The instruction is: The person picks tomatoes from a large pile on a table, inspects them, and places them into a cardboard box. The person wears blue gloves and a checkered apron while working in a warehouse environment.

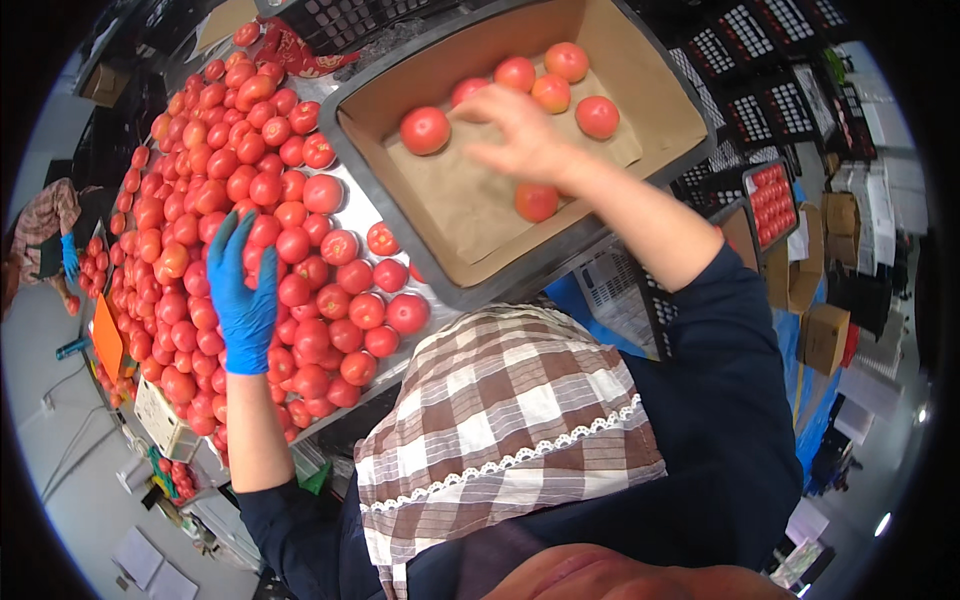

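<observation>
My left hand (244, 300), in a blue disposable glove, rests on a large heap of red tomatoes (225, 161) with fingers and thumb spread. Tomatoes show around its fingertips, and none is clearly gripped. My bare right hand (514, 135) reaches into a black plastic crate (517, 283) lined with brown paper (465, 202). Its fingers are apart and slightly blurred, close to a tomato (469, 89) that they partly hide. Several more tomatoes lie spread out on the liner, among them one left of the hand (425, 130) and one below my wrist (536, 202).
Under the heap is a metal-looking tabletop (358, 206). A black crate (341, 26) stands beyond it. Stacked black crates (750, 67), a filled tomato tray (771, 202) and cardboard boxes (823, 337) stand at right. At far left, a co-worker's blue-gloved hand (69, 256) is near tomatoes.
</observation>
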Motion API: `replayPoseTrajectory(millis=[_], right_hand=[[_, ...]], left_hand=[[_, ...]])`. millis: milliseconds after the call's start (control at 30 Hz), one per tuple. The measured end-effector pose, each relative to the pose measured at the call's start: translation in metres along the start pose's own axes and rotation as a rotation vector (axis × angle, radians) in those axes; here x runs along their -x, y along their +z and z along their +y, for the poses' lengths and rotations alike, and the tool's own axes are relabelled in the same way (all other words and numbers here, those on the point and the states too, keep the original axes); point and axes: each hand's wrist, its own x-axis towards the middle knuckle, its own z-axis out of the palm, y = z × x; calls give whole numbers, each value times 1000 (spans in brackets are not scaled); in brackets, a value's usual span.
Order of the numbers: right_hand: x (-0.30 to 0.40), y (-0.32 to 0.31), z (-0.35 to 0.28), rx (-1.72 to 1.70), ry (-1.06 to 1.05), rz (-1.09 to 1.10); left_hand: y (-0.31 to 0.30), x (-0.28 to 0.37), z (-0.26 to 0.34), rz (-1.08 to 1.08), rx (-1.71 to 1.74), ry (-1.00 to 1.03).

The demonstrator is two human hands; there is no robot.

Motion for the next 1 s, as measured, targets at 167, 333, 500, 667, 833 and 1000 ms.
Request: replayPoseTrajectory(millis=[167,333,500,667,833,1000], right_hand=[[-9,-106,161,409,507,-171],[-14,-94,231,632,410,-328],[-37,-72,195,770,385,-515],[-44,-45,212,822,377,-475],[-44,-38,211,950,313,-468],[-48,-47,214,886,346,-442]], left_hand=[[86,-66,111,-39,151,115],[197,-107,150,-495,184,82],[254,-95,198,-1006,-12,8],[284,-89,214,-833,24,70],[307,-97,221,-761,55,273],[308,-110,225,-844,51,391]])
